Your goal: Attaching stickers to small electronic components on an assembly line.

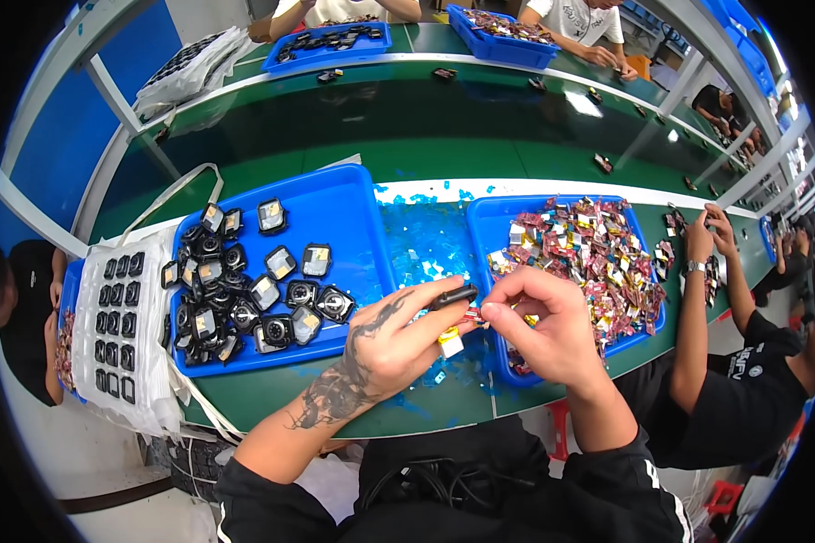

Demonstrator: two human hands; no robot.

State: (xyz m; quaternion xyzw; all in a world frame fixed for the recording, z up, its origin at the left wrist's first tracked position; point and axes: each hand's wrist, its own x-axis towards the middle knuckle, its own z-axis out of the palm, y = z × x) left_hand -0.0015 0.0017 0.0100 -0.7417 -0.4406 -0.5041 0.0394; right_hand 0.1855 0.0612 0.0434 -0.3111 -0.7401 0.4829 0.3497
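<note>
My left hand (394,339), tattooed on the back and wrist, is closed on a black watch case (455,296), which is tilted edge-on between the fingers. Just below those fingers hangs a small white-and-yellow battery-like part (450,343); its link to the case is hidden. Beside it, thumb and forefinger of my right hand (548,326) pinch together at a reddish bit by the case. What they grip is too small to make out. Left of my hands, a blue tray (371,226) holds black watch cases (264,293). A second blue tray (482,237) on the right is heaped with small red, white and yellow parts (598,262).
Blue film scraps (417,237) litter the green table between the trays. White molded trays (109,362) with watch parts stack at far left. Beyond runs a green conveyor (380,127) carrying scattered parts. A co-worker's arms (697,299) reach in at right; other people sit across the line.
</note>
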